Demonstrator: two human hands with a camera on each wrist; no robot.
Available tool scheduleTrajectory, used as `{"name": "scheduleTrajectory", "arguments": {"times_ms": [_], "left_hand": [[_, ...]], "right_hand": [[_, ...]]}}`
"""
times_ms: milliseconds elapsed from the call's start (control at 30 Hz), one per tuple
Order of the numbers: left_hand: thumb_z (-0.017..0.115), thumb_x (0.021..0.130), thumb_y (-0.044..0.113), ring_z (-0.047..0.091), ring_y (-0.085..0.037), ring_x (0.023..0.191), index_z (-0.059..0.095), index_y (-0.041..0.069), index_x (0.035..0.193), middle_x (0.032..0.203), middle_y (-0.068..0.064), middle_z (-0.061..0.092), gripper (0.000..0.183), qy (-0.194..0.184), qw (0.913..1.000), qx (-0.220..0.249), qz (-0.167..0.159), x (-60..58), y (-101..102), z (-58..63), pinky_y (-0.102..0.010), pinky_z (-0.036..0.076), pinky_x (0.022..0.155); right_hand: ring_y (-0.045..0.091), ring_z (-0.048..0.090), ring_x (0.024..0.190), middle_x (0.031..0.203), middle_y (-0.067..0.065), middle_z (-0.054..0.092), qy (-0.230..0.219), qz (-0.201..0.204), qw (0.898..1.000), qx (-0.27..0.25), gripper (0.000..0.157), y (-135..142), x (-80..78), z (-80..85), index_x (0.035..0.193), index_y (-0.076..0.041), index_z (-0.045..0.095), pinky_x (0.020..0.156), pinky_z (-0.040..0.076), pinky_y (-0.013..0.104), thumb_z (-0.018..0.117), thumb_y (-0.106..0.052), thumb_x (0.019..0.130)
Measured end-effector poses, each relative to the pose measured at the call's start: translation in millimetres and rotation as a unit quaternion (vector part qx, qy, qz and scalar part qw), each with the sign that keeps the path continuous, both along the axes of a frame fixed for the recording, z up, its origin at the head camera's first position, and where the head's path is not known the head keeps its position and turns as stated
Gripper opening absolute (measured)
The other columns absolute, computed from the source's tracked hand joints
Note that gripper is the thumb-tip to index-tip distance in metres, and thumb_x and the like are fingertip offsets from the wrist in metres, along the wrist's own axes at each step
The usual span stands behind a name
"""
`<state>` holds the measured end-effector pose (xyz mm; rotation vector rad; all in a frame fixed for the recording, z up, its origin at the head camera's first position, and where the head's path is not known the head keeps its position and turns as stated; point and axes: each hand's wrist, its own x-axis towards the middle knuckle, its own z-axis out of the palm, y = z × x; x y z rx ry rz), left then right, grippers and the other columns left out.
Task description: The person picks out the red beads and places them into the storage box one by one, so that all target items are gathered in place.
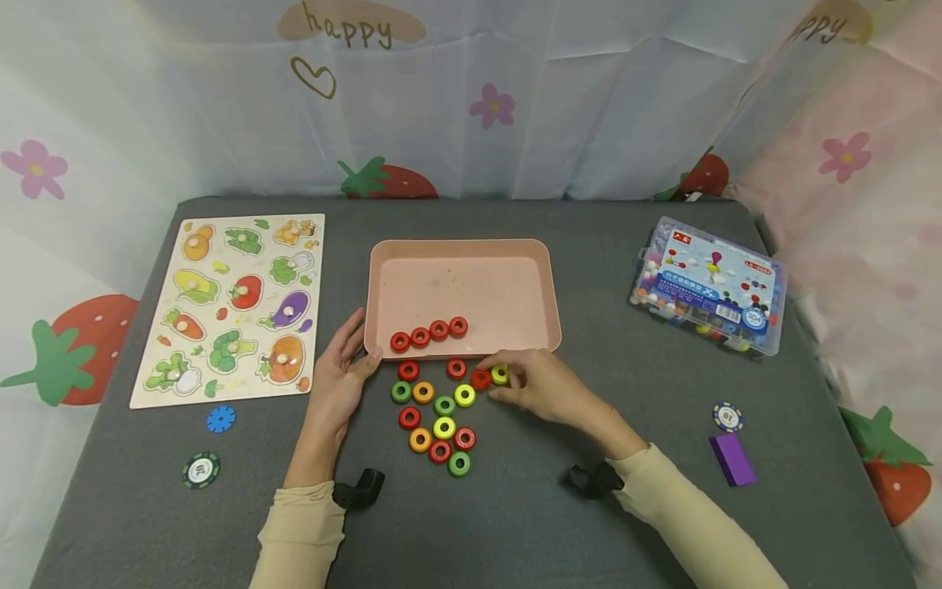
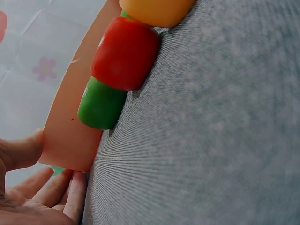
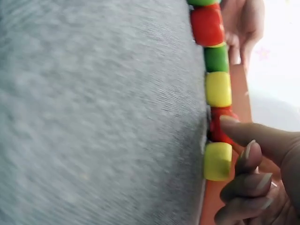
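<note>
A shallow pink tray [image 1: 508,303] lies on the table with several red rings [image 1: 439,330] in a row inside its front wall. My left hand [image 1: 344,368] rests against its front left corner, fingers fairly straight, thumb [image 2: 23,150] at the rim. At the tray's front edge my right hand [image 1: 545,384] pinches a red ring [image 3: 222,124] between thumb and index finger; the index fingertip is hidden in the right wrist view. A yellow ring [image 3: 218,161] stands close beside those fingers. Several red, green, orange and yellow rings [image 1: 444,428] lie loose in front of the tray.
A vegetable puzzle board [image 1: 235,319] lies left of the tray, with a blue disc [image 1: 221,419] and a poker chip [image 1: 201,470] before it. At right are a clear case [image 1: 710,286] of small colored parts, another chip [image 1: 728,417] and a purple block [image 1: 733,460].
</note>
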<state>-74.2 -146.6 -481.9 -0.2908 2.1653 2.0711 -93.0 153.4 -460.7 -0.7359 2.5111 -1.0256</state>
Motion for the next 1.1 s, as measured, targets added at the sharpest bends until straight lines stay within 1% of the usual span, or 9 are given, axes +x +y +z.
{"name": "scheduleTrajectory", "arguments": {"times_ms": [100,300,367,533,600,700,833,933,1100], "left_hand": [[0.058,0.101,0.011,0.050,-0.022,0.136,0.029,0.024,0.159,0.158,-0.003,0.040,0.066,0.002,1.0000,0.000,0.001,-0.1,0,0.2,-0.019,0.048,0.090],[0.058,0.101,0.011,0.050,-0.022,0.135,0.030,0.025,0.159,0.157,-0.002,0.041,0.066,0.000,1.0000,0.000,0.001,0.3,0,0.8,-0.021,0.049,0.091],[0.059,0.101,0.012,0.050,-0.022,0.135,0.029,0.025,0.159,0.157,-0.002,0.041,0.066,-0.002,1.0000,0.000,0.001,0.4,0,1.0,-0.021,0.049,0.091],[0.059,0.101,0.012,0.050,-0.022,0.136,0.029,0.025,0.159,0.157,-0.001,0.041,0.066,-0.004,1.0000,0.000,0.002,0.6,1,1.1,-0.021,0.049,0.091],[0.059,0.101,0.012,0.050,-0.022,0.136,0.029,0.025,0.159,0.157,-0.001,0.041,0.066,-0.003,1.0000,0.000,0.001,0.7,1,1.0,-0.021,0.049,0.091],[0.059,0.101,0.012,0.050,-0.022,0.136,0.029,0.025,0.159,0.158,-0.001,0.041,0.066,-0.003,1.0000,0.000,0.001,0.8,1,0.7,-0.021,0.049,0.091],[0.059,0.101,0.012,0.050,-0.022,0.136,0.030,0.026,0.158,0.157,-0.001,0.041,0.066,-0.002,1.0000,0.001,0.003,0.6,1,0.3,-0.021,0.049,0.091],[0.059,0.101,0.012,0.051,-0.022,0.135,0.031,0.026,0.158,0.157,-0.001,0.042,0.066,-0.002,1.0000,-0.001,0.004,0.2,1,0.1,-0.020,0.049,0.090],[0.059,0.101,0.011,0.051,-0.022,0.135,0.031,0.026,0.158,0.157,-0.002,0.042,0.066,-0.004,1.0000,0.000,0.004,-0.1,1,0.1,-0.020,0.049,0.090]], "right_hand": [[0.005,0.045,0.052,0.059,-0.009,0.048,0.007,-0.003,1.000,0.009,0.030,-3,1.6,-0.6,0.114,-0.020,0.073,0.051,0.034,0.024,0.082,-0.021,0.085],[0.004,0.046,0.054,0.062,-0.010,0.051,0.014,0.001,1.000,0.009,0.022,-6,3.1,-2.0,0.107,-0.021,0.075,0.053,0.035,0.023,0.081,-0.025,0.086],[0.005,0.047,0.055,0.063,-0.010,0.052,0.008,0.003,1.000,-0.009,0.021,-7,2.3,-0.9,0.106,-0.021,0.075,0.053,0.036,0.023,0.080,-0.025,0.087],[0.008,0.051,0.058,0.068,-0.007,0.058,-0.003,-0.004,0.996,-0.084,0.021,-9,-2.3,4.2,0.107,-0.019,0.075,0.055,0.041,0.023,0.079,-0.023,0.088],[0.010,0.052,0.062,0.074,-0.006,0.060,0.009,-0.020,0.994,-0.108,0.021,-10,-4.7,5.9,0.107,-0.018,0.075,0.057,0.043,0.024,0.079,-0.022,0.087],[0.012,0.055,0.071,0.087,-0.004,0.064,0.037,-0.064,0.989,-0.129,0.022,-12,-9.6,8.4,0.109,-0.016,0.076,0.062,0.046,0.026,0.080,-0.022,0.087],[0.015,0.058,0.080,0.098,0.002,0.069,0.066,-0.126,0.981,-0.132,0.026,-15,-19.3,10.6,0.112,-0.009,0.076,0.068,0.048,0.030,0.079,-0.018,0.087],[0.017,0.059,0.076,0.096,0.005,0.071,0.062,-0.151,0.979,-0.120,0.027,-17,-27.9,9.2,0.114,-0.007,0.074,0.067,0.047,0.031,0.077,-0.016,0.089],[0.018,0.060,0.072,0.091,0.006,0.072,0.039,-0.165,0.979,-0.109,0.020,-21,-41.8,4.3,0.109,-0.008,0.073,0.065,0.048,0.031,0.075,-0.015,0.090]]}}
